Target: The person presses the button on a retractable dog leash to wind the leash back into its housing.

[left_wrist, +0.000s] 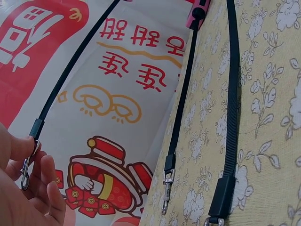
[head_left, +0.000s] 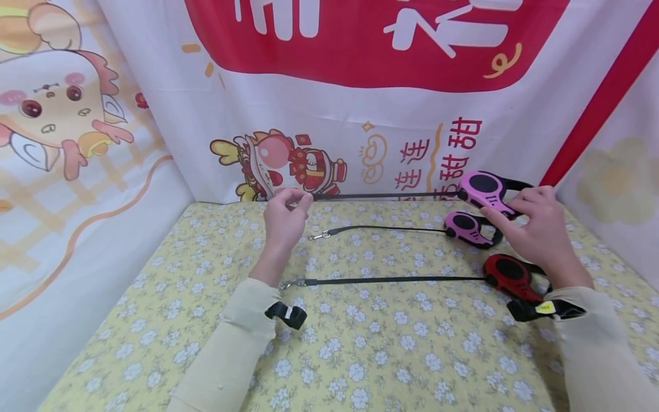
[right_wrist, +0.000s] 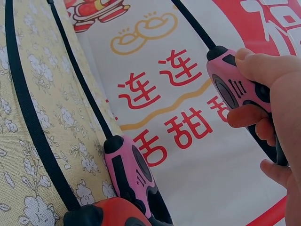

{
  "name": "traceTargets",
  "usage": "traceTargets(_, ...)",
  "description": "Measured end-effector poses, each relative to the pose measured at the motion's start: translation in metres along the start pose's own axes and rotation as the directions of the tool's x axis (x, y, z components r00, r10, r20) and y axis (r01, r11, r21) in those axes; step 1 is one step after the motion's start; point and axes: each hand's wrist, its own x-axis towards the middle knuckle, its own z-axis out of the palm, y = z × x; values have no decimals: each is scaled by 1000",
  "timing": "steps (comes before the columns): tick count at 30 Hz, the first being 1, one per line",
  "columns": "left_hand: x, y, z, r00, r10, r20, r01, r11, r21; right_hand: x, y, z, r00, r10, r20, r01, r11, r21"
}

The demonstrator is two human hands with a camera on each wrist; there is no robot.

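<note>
So, red leash [head_left: 515, 278], pink leash [head_left: 465, 229] laid out; third leash [head_left: 386, 195] isn't: left hand [head_left: 285, 218] pinches clip [left_wrist: 26, 174], right hand [head_left: 546, 229] grips case [head_left: 482, 186].

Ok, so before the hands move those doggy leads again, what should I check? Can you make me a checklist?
1. Right hand holding the raised pink leash: ok, fingers are wrapped round its handle.
2. Left hand on the clip: ok, pinched where it joins the strap.
3. Strap untangled: ok, it runs straight between the hands.
4. Other pink leash and red leash out of the way: ok, both lie on the flowery cloth, straps not crossing.
5. Strap locked against winding back: cannot tell.
</note>
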Motion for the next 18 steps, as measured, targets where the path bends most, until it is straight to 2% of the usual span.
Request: traceTargets(18,0,-2,1,1000,23,15,-23,1000,6,1,-3,-1,1000,4,17,-3,1000,-17)
